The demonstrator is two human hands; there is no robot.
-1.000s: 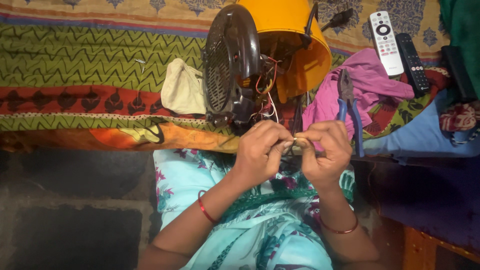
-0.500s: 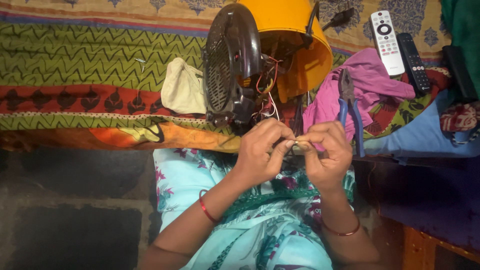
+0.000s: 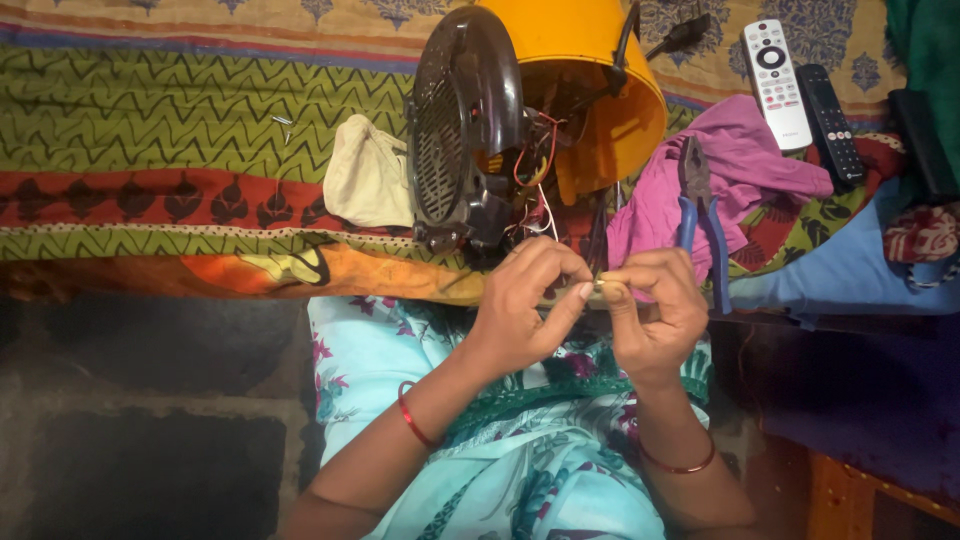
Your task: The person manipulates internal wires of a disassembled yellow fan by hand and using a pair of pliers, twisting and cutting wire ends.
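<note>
a small pale part (image 3: 597, 289) is pinched between the fingertips of the left hand (image 3: 525, 305) and the right hand (image 3: 650, 312), just below the opened yellow appliance (image 3: 590, 90). it could slip and be lost in the cloth; the loose wires (image 3: 535, 165) could be tugged, or the blue-handled pliers (image 3: 700, 215) knocked off the bed (image 3: 150, 120).

Pliers (image 3: 700, 215) lie right of the fan (image 3: 470, 130), remotes (image 3: 795, 90) beyond.
</note>
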